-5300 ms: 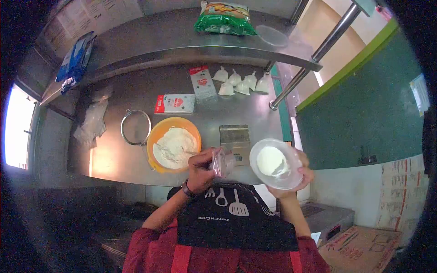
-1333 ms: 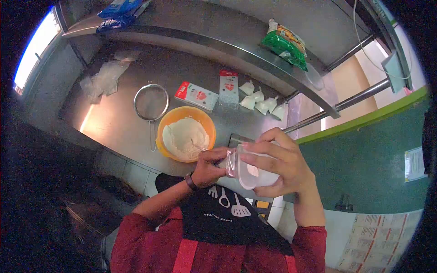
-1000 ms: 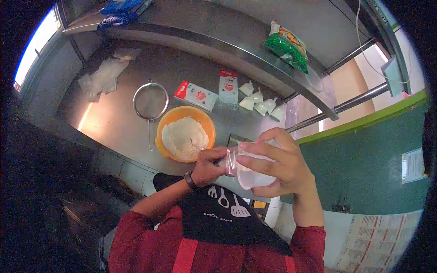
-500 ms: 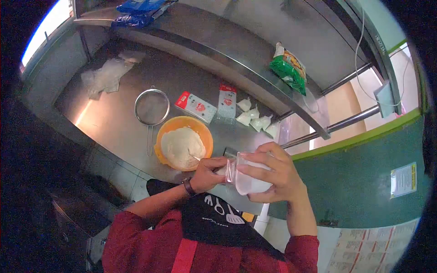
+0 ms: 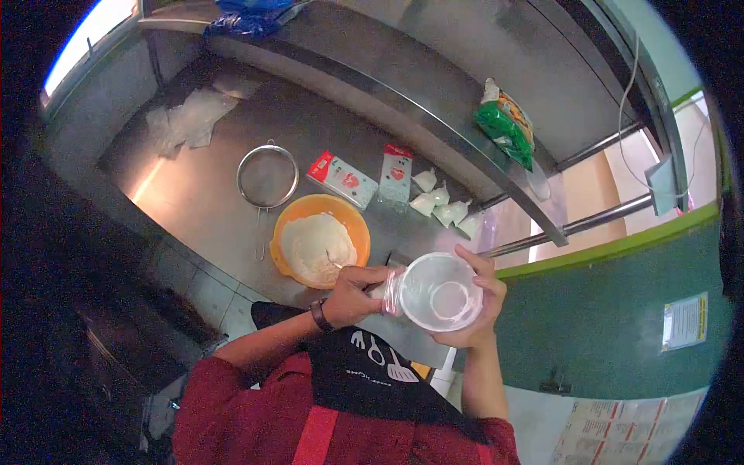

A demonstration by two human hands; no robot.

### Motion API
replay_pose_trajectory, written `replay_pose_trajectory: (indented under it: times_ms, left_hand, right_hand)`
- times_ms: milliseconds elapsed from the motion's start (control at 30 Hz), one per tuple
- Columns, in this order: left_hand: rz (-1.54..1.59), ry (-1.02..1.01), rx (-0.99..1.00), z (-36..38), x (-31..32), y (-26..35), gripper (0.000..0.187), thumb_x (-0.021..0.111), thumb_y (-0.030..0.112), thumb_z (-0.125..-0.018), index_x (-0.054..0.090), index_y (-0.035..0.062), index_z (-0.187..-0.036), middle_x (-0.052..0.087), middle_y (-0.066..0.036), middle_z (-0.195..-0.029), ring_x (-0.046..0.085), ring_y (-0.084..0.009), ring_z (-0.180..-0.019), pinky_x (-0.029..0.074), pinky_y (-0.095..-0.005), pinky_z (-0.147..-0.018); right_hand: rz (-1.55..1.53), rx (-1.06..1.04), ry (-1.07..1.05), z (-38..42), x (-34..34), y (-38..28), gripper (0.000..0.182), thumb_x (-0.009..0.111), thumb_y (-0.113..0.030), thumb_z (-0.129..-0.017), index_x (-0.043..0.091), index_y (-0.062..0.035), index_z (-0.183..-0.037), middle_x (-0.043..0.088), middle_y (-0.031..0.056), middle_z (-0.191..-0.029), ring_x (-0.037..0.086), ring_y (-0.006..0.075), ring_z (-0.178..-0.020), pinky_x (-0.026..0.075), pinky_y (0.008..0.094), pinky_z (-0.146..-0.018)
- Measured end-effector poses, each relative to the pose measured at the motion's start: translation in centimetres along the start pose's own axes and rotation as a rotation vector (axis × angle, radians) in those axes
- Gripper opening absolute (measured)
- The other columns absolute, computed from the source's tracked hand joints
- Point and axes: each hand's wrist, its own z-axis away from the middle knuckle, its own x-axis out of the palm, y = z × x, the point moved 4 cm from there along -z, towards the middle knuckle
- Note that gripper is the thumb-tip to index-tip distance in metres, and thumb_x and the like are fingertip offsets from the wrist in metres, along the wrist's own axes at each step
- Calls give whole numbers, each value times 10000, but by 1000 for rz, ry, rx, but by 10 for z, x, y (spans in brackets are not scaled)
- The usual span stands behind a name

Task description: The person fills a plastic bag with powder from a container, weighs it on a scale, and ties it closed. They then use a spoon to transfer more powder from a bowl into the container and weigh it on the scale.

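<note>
My right hand (image 5: 490,298) is wrapped around a clear round plastic tub (image 5: 443,293), whose open mouth faces up toward me. Its inside looks bare, with a ring visible at the bottom. My left hand (image 5: 356,298) is closed on a clear plastic bag (image 5: 393,291) right beside the tub's left rim. What the bag contains is mostly hidden by my fingers. Just beyond my left hand is an orange bowl (image 5: 284,267) holding pale flour (image 5: 314,240), with a spoon-like handle (image 5: 333,261) sticking out of it.
A round metal sieve (image 5: 267,177) lies on the steel counter (image 5: 201,201) left of two red-and-white packs (image 5: 346,180). Several small tied bags of white powder (image 5: 442,203) sit to the right. Crumpled plastic bags (image 5: 190,120) lie at far left. A green packet (image 5: 505,124) rests on the shelf above.
My right hand has turned the tub from its side so that its open mouth now faces me. My left hand keeps its grip on the plastic bag. The view has shifted slightly.
</note>
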Motion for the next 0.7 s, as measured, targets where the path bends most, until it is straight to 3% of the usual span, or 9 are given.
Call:
replay_pose_trajectory:
  times_ms: [67, 167, 400, 533, 600, 700]
  left_hand:
    - [-12, -36, -14, 0, 3, 9, 605, 859, 132, -658, 634, -21, -1197, 668, -122, -1145, 614, -136, -1023, 484, -277, -906]
    - [-44, -83, -45, 0, 9, 7, 624, 865, 118, -646, 627, -26, -1205, 669, -128, -1148, 619, -145, -1025, 483, -290, -921]
    - [-73, -164, -159, 1, 19, -5, 556, 835, 57, -669, 639, -32, -1182, 649, -151, -1195, 624, -158, -1041, 476, -308, -958]
    - [64, -143, -127, -3, 37, -7, 526, 822, 54, -684, 642, -46, -1169, 663, -138, -1166, 626, -137, -995, 490, -297, -910]
    - [42, -151, -135, -5, 35, -9, 508, 804, 63, -709, 633, -64, -1169, 675, -130, -1133, 629, -133, -960, 502, -291, -874]
    - [-68, -103, -175, -7, 39, -13, 484, 789, 79, -729, 630, -74, -1159, 680, -128, -1116, 634, -134, -953, 512, -293, -861]
  right_hand:
    - [-206, 118, 144, 24, 4, 5, 926, 915, -333, -517, 363, -176, -1245, 532, 225, -1257, 512, 359, -1138, 416, 493, -945]
    - [-180, 267, 150, 53, 9, -2, 984, 918, -269, -528, 298, -172, -1287, 435, 235, -1308, 465, 390, -1215, 391, 506, -1010]
    - [-375, 392, 365, 103, 21, -20, 890, 912, -274, -556, 340, -140, -1225, 401, 269, -1309, 443, 400, -1227, 393, 511, -988]
    - [-97, 315, 456, 124, 15, -30, 907, 922, -323, -564, 331, -135, -1224, 410, 262, -1313, 511, 378, -1160, 447, 484, -940]
    - [14, 322, 787, 148, 15, -28, 948, 924, -354, -565, 321, -133, -1262, 445, 232, -1285, 553, 354, -1104, 493, 437, -884]
    - [270, 293, 900, 170, -6, -24, 1004, 927, -357, -561, 294, -135, -1308, 477, 197, -1237, 570, 329, -1062, 517, 402, -836]
